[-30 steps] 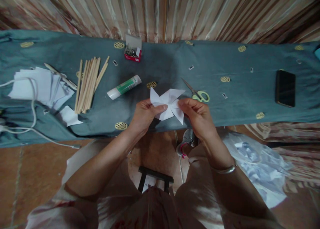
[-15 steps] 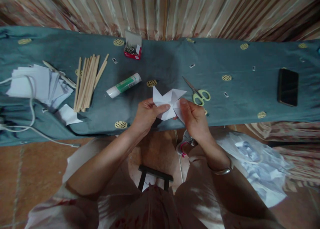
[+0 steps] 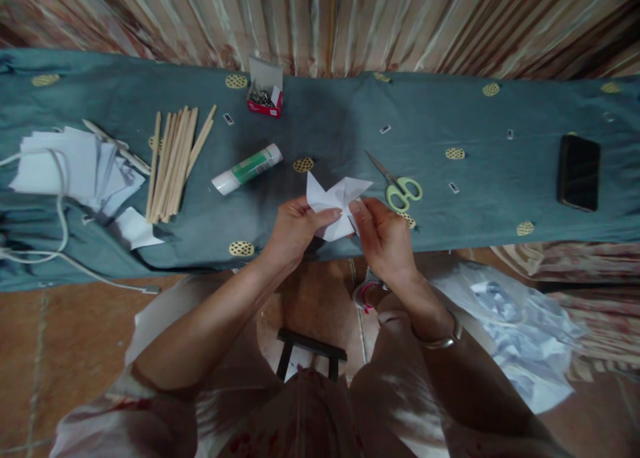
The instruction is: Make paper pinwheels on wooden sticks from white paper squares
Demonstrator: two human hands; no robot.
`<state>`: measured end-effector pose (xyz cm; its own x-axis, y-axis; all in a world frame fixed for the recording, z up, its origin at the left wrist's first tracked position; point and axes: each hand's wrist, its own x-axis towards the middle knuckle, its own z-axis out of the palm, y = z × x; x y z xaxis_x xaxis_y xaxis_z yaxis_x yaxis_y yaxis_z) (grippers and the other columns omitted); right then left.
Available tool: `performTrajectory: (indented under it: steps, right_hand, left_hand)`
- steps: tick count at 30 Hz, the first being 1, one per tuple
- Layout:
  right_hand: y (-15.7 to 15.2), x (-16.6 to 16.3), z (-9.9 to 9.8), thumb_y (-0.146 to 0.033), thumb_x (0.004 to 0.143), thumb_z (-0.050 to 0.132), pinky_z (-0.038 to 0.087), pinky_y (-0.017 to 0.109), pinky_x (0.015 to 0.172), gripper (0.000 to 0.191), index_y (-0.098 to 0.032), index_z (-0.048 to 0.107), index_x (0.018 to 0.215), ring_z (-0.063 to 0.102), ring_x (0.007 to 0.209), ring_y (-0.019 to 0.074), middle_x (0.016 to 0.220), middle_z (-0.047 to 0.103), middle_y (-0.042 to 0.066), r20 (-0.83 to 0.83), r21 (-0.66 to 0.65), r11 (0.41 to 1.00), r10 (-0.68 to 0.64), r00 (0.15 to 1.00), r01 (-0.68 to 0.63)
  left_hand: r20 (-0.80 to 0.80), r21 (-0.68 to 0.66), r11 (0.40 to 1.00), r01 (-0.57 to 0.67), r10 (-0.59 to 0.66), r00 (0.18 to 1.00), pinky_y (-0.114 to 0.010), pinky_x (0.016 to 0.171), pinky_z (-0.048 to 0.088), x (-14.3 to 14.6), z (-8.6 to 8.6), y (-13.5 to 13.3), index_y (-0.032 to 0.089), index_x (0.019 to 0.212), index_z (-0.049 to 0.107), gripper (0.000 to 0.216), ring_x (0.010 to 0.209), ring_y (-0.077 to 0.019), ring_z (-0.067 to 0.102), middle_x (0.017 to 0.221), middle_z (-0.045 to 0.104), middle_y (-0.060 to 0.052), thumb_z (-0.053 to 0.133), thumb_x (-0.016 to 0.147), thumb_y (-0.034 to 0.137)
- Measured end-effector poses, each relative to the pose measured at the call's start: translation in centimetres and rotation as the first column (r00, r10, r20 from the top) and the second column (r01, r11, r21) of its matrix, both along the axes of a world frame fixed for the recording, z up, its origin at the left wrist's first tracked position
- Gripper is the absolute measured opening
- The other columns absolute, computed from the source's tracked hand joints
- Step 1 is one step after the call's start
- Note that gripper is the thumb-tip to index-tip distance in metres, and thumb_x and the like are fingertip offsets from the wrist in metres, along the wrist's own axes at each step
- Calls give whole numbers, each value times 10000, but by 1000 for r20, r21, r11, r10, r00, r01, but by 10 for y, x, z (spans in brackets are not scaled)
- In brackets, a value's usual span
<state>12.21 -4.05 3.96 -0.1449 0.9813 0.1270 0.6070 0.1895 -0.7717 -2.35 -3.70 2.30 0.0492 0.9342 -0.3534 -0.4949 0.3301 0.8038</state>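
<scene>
Both hands hold a folded white paper pinwheel (image 3: 336, 206) just above the near edge of the teal cloth-covered surface (image 3: 320, 125), the left hand (image 3: 295, 230) and the right hand (image 3: 383, 238) each pinching it in a narrow grip, green-handled scissors (image 3: 399, 185) just beside.

Glue stick (image 3: 247, 169) lies left of the paper (image 3: 336, 201), scissors (image 3: 397, 185) right — sticks (image 3: 173, 165) (a bundle) farther left.
</scene>
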Motion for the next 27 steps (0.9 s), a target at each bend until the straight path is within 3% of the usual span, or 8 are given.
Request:
performTrajectory:
  steps: [7,27]
  right_hand:
    - [-1,2,-2,-455,953,522,291,250,477,331,-210,538,732,422,441,88,532,514,-45,54,35,999,-14,998,12]
    - [-1,1,-3,-439,962,494,284,263,497,334,-211,539,722,405,475,98,537,467,-51,18,-5,1000,-13,1000,13]
  left_hand:
    - [27,-27,1000,5,-4,1000,-243,634,480,-1,1,-1,160,667,726,206,597,-104,606,677,725,8,870,533,221]
    - [-4,-12,1000,-1,1,1000,-258,659,482,1,0,-3,161,726,739,230,635,-119,618,707,730,3,864,544,228]
